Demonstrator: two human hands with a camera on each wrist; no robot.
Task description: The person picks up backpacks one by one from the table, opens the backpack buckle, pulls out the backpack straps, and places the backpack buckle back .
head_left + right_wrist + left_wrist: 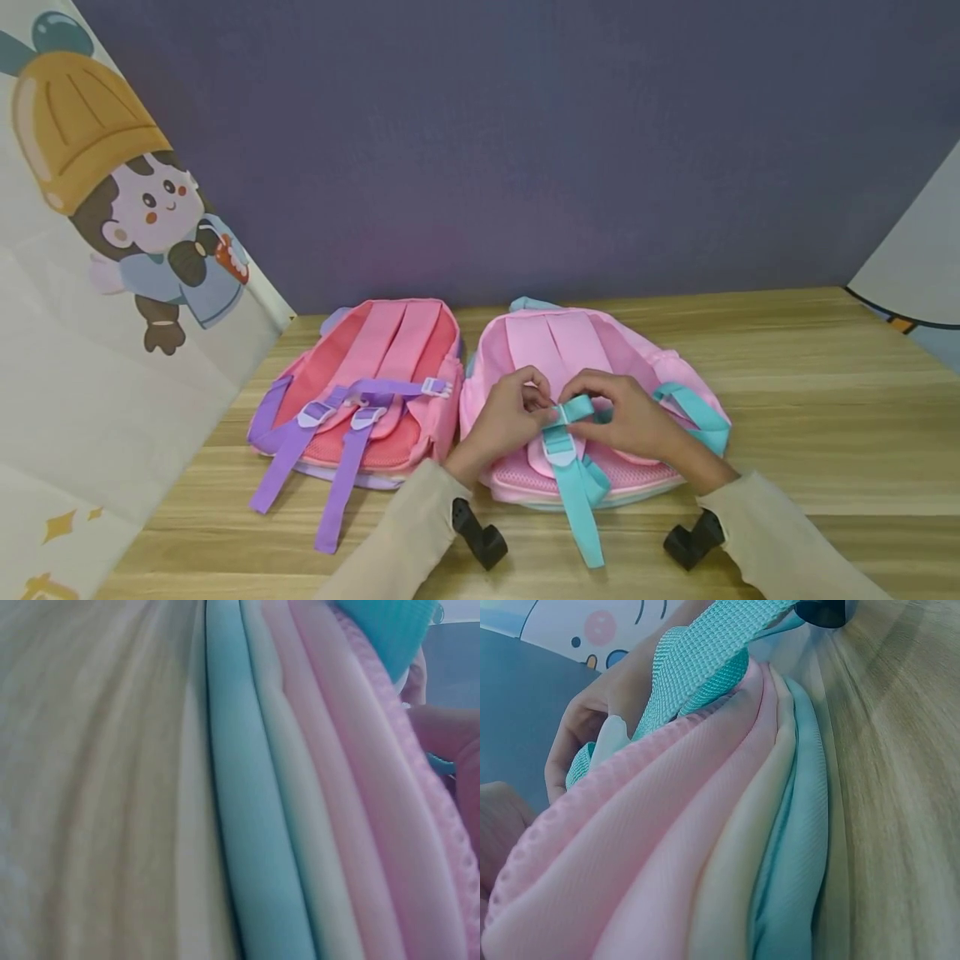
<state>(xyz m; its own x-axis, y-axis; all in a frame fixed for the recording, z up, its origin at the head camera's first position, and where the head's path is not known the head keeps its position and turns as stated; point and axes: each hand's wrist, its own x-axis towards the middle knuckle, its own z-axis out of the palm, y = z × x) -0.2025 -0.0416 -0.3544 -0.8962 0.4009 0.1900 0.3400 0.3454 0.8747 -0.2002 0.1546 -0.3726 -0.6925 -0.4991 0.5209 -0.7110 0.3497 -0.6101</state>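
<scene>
A light pink backpack [600,329] with teal webbing lies with its shoulder straps facing up. Over its lower middle, my left hand [510,415] pinches the left end of a short teal strap [577,407], where a small white buckle piece shows between the fingertips. My right hand [633,417] pinches the same strap from the other side, its thumb beneath. Just below the hands sits a white strap adjuster [559,450], and a loose teal strap end [583,525] hangs from it toward the table's front. Fingers hide part of the buckle. Both wrist views mostly show the bag's layered edge [712,847].
A coral-pink backpack [360,333] with purple straps lies directly left of the pink one, two purple strap ends [341,504] trailing forward. Both bags rest on a wooden table [825,417]. A dark blue panel [525,150] rises behind it, and a cartoon-printed wall [67,400] stands at left.
</scene>
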